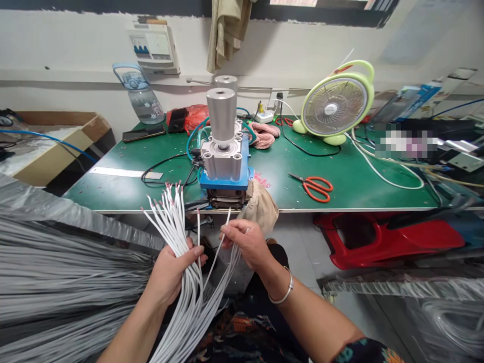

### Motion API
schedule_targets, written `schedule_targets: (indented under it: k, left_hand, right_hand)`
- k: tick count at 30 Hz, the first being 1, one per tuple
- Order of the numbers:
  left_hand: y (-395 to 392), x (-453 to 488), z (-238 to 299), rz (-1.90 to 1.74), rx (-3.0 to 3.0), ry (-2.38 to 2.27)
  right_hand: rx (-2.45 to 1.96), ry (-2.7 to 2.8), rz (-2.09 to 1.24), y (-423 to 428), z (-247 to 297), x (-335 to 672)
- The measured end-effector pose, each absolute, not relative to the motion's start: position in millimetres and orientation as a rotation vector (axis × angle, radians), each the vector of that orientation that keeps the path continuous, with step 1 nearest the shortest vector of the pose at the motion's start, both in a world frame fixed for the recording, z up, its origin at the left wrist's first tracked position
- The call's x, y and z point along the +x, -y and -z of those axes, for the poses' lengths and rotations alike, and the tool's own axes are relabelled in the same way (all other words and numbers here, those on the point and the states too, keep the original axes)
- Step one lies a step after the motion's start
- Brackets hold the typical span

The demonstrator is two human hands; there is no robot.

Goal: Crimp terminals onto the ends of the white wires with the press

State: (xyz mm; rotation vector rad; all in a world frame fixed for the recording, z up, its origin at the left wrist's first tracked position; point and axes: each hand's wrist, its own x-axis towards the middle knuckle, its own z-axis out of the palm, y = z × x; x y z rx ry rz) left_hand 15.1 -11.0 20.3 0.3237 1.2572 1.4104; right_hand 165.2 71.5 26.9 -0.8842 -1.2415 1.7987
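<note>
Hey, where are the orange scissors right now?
Head view: the orange scissors lie flat on the green table, right of the blue-based press and in front of the green fan.

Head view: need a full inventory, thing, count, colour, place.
wires: one bundle, white, gripped in left hand, ends fanned upward
single wire: one, white, pinched in right hand's fingers
press machine: one, blue base, silver cylinders, table's front edge, centre
table: one, green top, ahead
scissors: one pair, orange, on table right of machine
fan: one, pale green, table back right
water bottle: one, clear, blue lid, back left
phone: one, dark, beside bottle
stool: one, red, under table, right
wire pile: one, grey-white, lower left
left hand: closed round the bundle
right hand: silver bracelet on wrist
</note>
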Motion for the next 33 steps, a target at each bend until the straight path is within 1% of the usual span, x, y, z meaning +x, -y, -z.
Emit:
schedule_targets:
  k: [3,6,8,11,14,17,20,24,28,30,33]
  left_hand:
    - [12,17,-15,-1.405,0.502,-1.323]
    - [12,20,-14,-1.32,0.667,-1.377]
    - [12,20,-18,-1.289,0.705,-1.377]
    - [9,16,-29,-1.39,0.577,-1.359]
    - [4,8,-42,-1.549,0.386,-1.361]
    - [0,3,-52,-1.655,0.32,-1.356]
    - [-1,1,-55,-1.681,0.3,-1.344]
    - [1,-1,-50,-1.661,0.228,-1.281]
    - [4,-1,-38,-1.588,0.182,-1.175]
    - [6,2,-33,-1.529,0.204,-1.188]
    - [9,8,-28,-1.469,0.23,-1.225]
  right_hand:
    - [-0.821,1.213,-1.891,-71,-27,165]
    - [-0.777,1.355,-2.019,-69,-29,162]
    - [-0.805,1.38,-2.003,-70,-30,159]
    - [-0.874,1.143,-1.95,-74,-34,155]
    - [-0.891,0.923,-1.982,-80,-41,154]
    - [-0.904,0.802,-1.998,-85,-45,153]
    - [-0.902,0.77,-1.98,-89,-44,152]
    - [-0.841,0.85,-1.953,-90,-36,155]
    - [-0.752,1.182,-1.909,-83,-31,166]
    - [-0.734,1.338,-1.896,-78,-31,170]
    - [-0.755,1.401,-1.881,-73,-29,174]
